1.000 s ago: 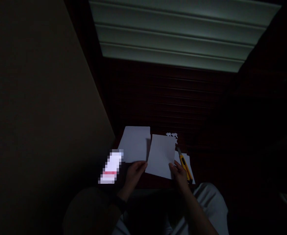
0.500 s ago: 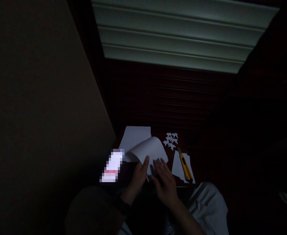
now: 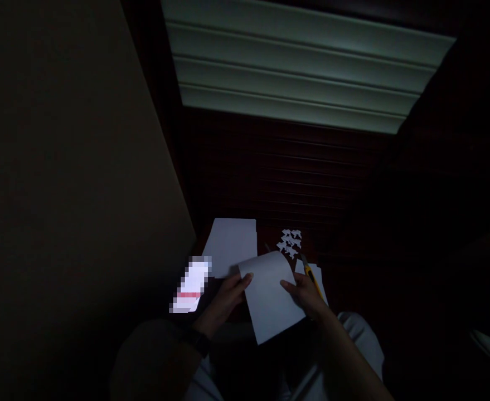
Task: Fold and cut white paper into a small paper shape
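Observation:
A white sheet of paper [image 3: 270, 301] is held up between my two hands, its far edge curving. My left hand [image 3: 233, 289] grips its left edge, thumb on top. At the right edge my right hand [image 3: 305, 292] pinches it the same way, with the fingers hidden underneath. Behind the sheet, to the left, lies a stack of white paper [image 3: 232, 242]. Several small white paper cut-outs [image 3: 290, 242] sit just beyond the sheet. Near my right hand a yellow utility knife [image 3: 310, 274] rests on another piece of white paper [image 3: 318, 274], partly covered by the hand.
A lit phone [image 3: 191, 284], its screen pixelated, lies left of my left hand. The dark small table [image 3: 263, 231] stands against a slatted dark panel [image 3: 295, 167]. A wall [image 3: 81, 167] rises close on the left. My knees are at the table's near side.
The sheet has been drawn toward me and flattened out, and its curl is smaller. My right hand has moved from the sheet's near part to its right edge and gripped it.

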A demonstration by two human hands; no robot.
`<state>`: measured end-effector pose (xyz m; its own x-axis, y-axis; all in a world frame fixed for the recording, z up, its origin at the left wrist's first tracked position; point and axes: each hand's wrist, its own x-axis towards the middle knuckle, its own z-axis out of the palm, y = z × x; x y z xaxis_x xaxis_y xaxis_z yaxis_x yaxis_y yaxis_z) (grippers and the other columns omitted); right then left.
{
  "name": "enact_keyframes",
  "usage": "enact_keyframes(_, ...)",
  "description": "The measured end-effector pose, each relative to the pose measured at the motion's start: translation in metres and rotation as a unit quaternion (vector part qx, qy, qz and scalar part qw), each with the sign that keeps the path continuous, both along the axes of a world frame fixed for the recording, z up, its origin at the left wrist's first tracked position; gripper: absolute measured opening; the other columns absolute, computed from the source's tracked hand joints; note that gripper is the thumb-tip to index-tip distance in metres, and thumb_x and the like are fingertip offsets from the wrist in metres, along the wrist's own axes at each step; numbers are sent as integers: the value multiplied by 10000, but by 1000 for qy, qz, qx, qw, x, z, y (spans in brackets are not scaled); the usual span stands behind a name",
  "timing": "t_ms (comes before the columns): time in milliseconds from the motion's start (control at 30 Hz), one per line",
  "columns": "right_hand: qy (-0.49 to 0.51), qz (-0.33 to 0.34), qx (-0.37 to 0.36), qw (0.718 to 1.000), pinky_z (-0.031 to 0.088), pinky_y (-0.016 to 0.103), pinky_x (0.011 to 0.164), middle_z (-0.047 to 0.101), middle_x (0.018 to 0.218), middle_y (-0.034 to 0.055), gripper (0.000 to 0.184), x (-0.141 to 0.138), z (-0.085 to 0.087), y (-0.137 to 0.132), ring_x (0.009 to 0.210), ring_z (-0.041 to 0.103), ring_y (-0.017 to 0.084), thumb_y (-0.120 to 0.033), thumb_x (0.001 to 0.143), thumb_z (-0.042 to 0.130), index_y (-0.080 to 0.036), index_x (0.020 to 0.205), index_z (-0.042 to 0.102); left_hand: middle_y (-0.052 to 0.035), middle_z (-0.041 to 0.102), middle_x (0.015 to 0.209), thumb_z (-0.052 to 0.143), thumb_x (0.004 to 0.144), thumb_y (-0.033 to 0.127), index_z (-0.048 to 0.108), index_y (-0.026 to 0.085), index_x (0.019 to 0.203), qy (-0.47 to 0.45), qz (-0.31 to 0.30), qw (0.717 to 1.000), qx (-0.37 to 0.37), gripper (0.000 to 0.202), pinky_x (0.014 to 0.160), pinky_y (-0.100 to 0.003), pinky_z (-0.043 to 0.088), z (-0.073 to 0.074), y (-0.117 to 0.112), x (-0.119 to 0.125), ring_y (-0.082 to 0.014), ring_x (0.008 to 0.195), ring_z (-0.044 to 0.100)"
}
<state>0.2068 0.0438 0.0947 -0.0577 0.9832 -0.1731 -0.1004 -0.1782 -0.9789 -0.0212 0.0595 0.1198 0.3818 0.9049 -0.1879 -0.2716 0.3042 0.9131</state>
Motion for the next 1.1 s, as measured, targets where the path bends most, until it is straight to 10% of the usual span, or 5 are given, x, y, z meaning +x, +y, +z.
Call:
enact_keyframes(367,-59,61,-19,996,475,325,649,674,843,71,406,21,-19,10,710,620,210,-453,626,679,-141,884,643,-97,686,781,664,641,448,630,119,778,163,50,985,37,358,643,-338,538,-27,53,-25,-222,710,650)
enact_keyframes(867,44,98,-73,992,400,236,507,655,710,45,352,44,-15,8,542,571,136,-420,686,651,-122,873,638,-161,683,848,618,692,464,647,91,901,125,-111,986,-1,429,709,-384,509,6,54,-40,-232,720,653)
enact_keyframes(1100,75,101,-87,988,436,261,557,670,820,62,393,40,-8,4,613,600,156,-401,673,666,-141,964,617,-147,684,816,613,690,481,639,94,879,137,-76,988,10,432,663,-345,514,1,58,-39,-207,680,647)
